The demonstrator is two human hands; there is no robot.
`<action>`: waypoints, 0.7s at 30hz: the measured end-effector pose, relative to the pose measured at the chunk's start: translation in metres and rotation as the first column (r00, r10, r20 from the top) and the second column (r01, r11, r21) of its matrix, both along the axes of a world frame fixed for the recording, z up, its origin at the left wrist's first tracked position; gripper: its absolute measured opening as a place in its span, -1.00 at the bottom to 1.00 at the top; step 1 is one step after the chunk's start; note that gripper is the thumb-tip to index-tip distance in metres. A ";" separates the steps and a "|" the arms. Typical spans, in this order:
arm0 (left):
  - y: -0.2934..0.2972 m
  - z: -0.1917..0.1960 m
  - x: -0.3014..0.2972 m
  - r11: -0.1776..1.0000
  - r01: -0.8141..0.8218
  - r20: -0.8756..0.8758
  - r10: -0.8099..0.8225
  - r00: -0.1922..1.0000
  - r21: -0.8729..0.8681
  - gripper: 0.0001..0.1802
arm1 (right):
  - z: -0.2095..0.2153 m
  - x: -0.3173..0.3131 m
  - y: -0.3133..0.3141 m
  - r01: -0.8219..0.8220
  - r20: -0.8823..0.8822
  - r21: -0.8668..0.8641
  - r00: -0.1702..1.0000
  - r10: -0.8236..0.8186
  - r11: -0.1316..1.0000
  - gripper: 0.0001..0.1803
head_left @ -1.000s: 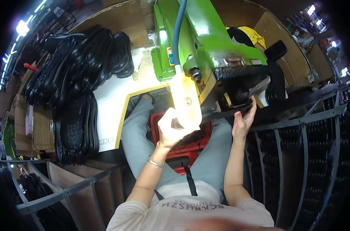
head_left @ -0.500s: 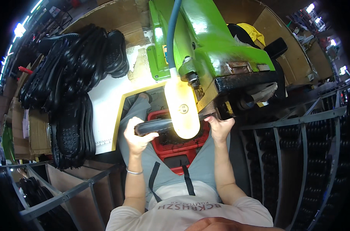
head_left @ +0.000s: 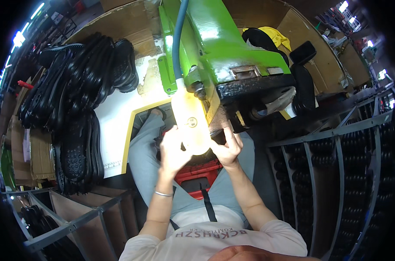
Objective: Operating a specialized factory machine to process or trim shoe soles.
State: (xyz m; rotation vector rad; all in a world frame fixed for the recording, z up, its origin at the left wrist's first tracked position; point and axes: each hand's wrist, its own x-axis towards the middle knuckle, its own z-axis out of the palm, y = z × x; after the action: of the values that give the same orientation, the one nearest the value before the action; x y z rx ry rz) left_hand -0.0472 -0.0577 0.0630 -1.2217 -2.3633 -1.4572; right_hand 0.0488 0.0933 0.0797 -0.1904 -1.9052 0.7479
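A green machine [head_left: 232,48] with a dark head [head_left: 254,89] stands in front of me. Its glowing yellow lamp [head_left: 191,117] hangs on a blue-grey hose [head_left: 179,41] between my hands. My left hand [head_left: 174,150] is closed left of the lamp, and my right hand [head_left: 228,148] is closed right of it, just below the machine head. Between them, the black shoe sole seen a moment ago is hidden by the lamp and my fingers. Below, a red basket [head_left: 200,178] sits between my knees.
Stacked black soles [head_left: 82,82] cover the left of the white tabletop [head_left: 115,117], which has a yellow edge. More soles [head_left: 304,87] lie right of the machine. Metal racks stand at the left [head_left: 76,222] and right [head_left: 328,135]. Cardboard [head_left: 312,48] surrounds the table's back.
Both hands have come closer together around the lamp, the left moving right and the right moving left. The sole has gone out of sight. The whole view has shifted slightly.
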 end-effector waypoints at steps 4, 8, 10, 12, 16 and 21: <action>0.015 -0.019 0.008 0.971 0.028 0.336 -0.110 0.935 0.239 -0.58 | -0.014 0.001 0.008 0.004 -0.064 0.061 0.998 0.000 0.998 -0.23; 0.028 -0.039 0.024 0.895 -0.081 0.482 -0.159 0.862 0.439 -0.68 | -0.080 0.008 0.013 -0.096 0.050 -0.259 0.992 0.113 0.961 -0.19; 0.030 -0.064 0.028 0.897 -0.106 0.473 -0.124 0.872 0.430 -0.68 | -0.099 0.004 0.000 -0.405 -0.295 -0.862 0.889 0.349 0.304 -0.12; 0.037 -0.075 0.035 0.868 -0.168 0.523 -0.118 0.844 0.468 -0.67 | -0.127 0.016 -0.002 -0.367 -0.340 -0.929 0.812 0.474 -0.037 -0.16; 0.052 -0.056 0.050 0.781 -0.210 0.628 -0.277 0.727 0.588 -0.63 | -0.146 0.025 0.004 -0.453 -0.534 -0.834 0.805 0.257 -0.314 -0.24; 0.065 -0.036 0.053 0.772 -0.225 0.665 -0.316 0.677 0.595 -0.62 | -0.118 0.043 0.037 -0.189 -0.181 -0.981 0.971 0.154 0.038 -0.40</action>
State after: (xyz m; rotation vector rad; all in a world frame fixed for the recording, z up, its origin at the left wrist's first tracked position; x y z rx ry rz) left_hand 0.0060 0.0069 0.0268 -0.5281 -1.7733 -2.8874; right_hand 0.0918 0.1306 -0.0384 -0.8316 -0.9639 2.2101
